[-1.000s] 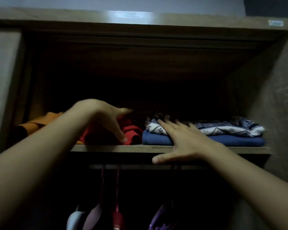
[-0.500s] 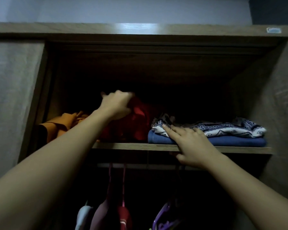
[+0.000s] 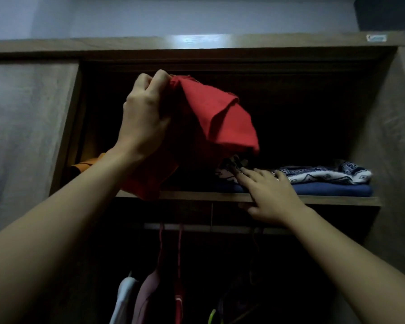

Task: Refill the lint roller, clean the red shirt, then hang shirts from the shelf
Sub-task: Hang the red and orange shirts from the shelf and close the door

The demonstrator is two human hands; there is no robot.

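- The fingers [image 3: 160, 77] of the left hand [image 3: 145, 118] are curled tight round a bunched upper edge of the red shirt [image 3: 220, 118], which is gripped firmly.
- The red shirt is held up in the air inside the upper compartment of the wardrobe [image 3: 267, 42]. Its folds hang down, and its lowest part is draped over the front edge of the shelf [image 3: 197, 196].
- The right hand [image 3: 269, 195] is laid flat, nothing being gripped. Its fingers [image 3: 246, 174] are stretched out straight and slightly spread, with the tips on the left end of the patterned shirt [image 3: 325, 175]. The thumb is tucked under the shelf's front edge.
- On the right half of the shelf, the patterned shirt is stacked folded on top of a folded blue shirt [image 3: 332, 190].
- At the left back of the shelf an orange garment [image 3: 84, 166] is kept, partly hidden by the left forearm.
- Below the shelf a rail [image 3: 197, 226] is fitted. From it a white garment [image 3: 124, 298], a pink garment [image 3: 147, 293] and a red garment [image 3: 178, 302] are hung close together on hangers; more cannot be told in the dark.
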